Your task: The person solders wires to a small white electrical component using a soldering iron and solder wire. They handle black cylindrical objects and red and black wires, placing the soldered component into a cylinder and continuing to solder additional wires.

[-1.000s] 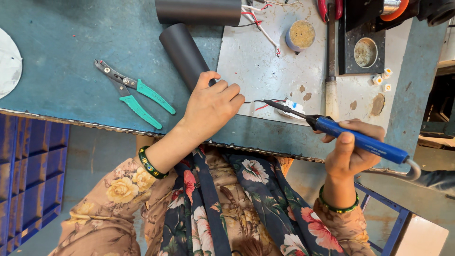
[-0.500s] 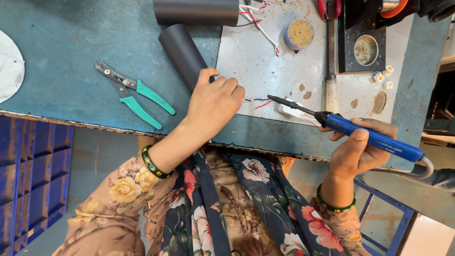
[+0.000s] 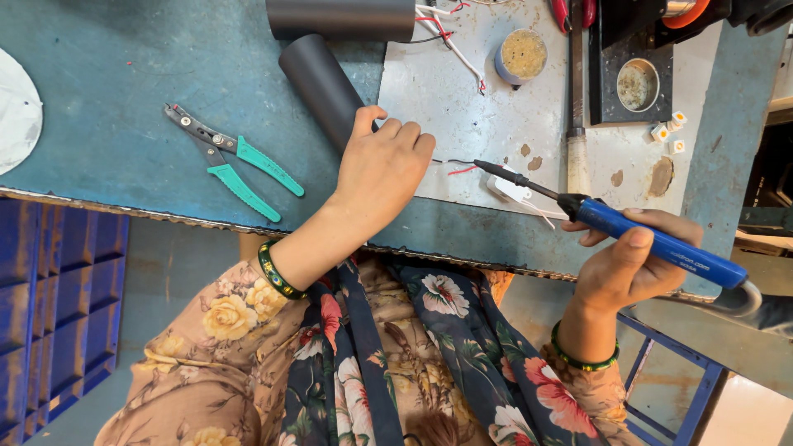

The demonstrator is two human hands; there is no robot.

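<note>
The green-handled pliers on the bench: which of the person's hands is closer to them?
Left. The left hand rests on the bench just right of the green-handled pliers, apart from them. The right hand holds a blue soldering iron much farther right, past the bench edge.

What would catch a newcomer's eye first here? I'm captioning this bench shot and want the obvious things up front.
First the blue-handled soldering iron in the right hand, its tip aimed at thin wires on the grey plate. The left hand rests beside them, against a dark tube. To the left, green-handled pliers lie on the blue table.
</note>
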